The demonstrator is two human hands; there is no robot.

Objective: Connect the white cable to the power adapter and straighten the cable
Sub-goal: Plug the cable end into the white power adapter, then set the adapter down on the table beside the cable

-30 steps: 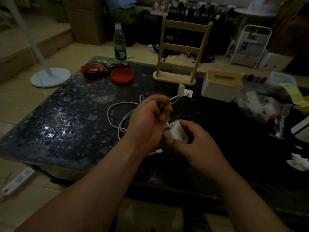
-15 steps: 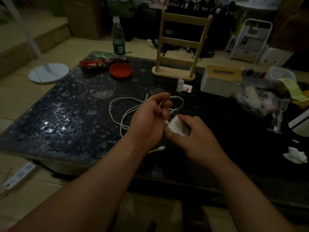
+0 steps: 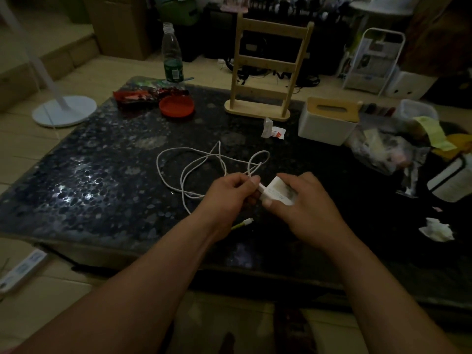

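Grip closed on both pieces: left hand (image 3: 231, 192) pinching the plug end of the white cable (image 3: 204, 159), right hand (image 3: 304, 198) clamped round the power adapter (image 3: 277, 191), plug meeting the adapter's face just above the tabletop (image 3: 102, 175).

Whether seated fully or only at the port mouth, hard to tell in the dim light. Best done by keeping plug and port in one straight line, pushing squarely without twisting, bracing the adapter firmly against the push. Rest of the cable lying in loose crossing loops beyond the hands, so straightening not yet begun; worth running the loops out from the plug end afterwards. Yellow-tipped connector (image 3: 242, 223) resting near the left wrist; wooden rack (image 3: 265, 72), red dish (image 3: 176, 106) and white box (image 3: 324, 129) well apart behind.
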